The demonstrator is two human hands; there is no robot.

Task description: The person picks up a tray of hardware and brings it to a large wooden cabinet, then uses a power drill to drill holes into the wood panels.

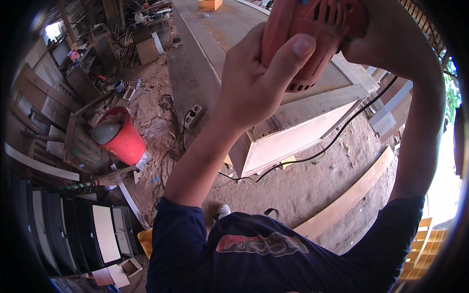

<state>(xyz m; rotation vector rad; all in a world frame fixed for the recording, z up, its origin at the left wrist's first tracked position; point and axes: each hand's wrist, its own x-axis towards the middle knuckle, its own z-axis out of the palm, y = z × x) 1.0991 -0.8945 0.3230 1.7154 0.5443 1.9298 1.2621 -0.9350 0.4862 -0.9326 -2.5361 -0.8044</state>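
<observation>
Close in front of me, at the top of the view, is a red corded power tool (315, 46) with dark vent slots in its plastic housing. My left hand (251, 80) is closed on its left side, the thumb lying along the housing. My right hand (383, 41) grips it from the right with the wrist bent; most of those fingers are hidden. The tool's working end is out of sight. Below and beyond it lies a large wooden cabinet or box frame (312, 110), its end panel pale. Whether the tool touches the wood I cannot tell.
A black cord (312, 157) loops past the cabinet's near end. A power strip (194, 116) lies left of it. A red bucket (128, 146) stands on the dusty floor at left, above black louvred panels (78, 229). A long board (347, 198) lies at right.
</observation>
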